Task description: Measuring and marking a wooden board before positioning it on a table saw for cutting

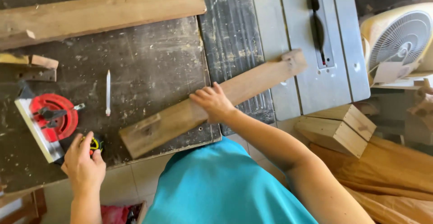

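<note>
Pressing down on the long, weathered brown wooden plank (212,104), lay the right hand (213,102), fingers spread flat over its top face rather than curled around it, seemingly to keep the board from sliding. Rested at a slant, that plank, one end on the dusty dark workbench top (153,66) near its front edge, the other end reaching up across the ribbed black extension and onto the grey metal table-saw surface (297,43), just beside the black blade guard in its slot (316,25). Closed around the small yellow-and-black tape measure (94,145) at the bench's front edge, was the left hand (83,165), thumb and fingers pinching its case, likely for a reading along the board. Lay close by, within easy reach: a slim white pencil (108,93), pointing away from the body, and a red round disc tool on a pale wooden base (47,122), just left of the tape. Farther back, well apart, sat a second broad rough wooden board (99,12) across the bench. Stood off to the right a cream-coloured fan (399,39) and pale wooden blocks (336,129).
</note>
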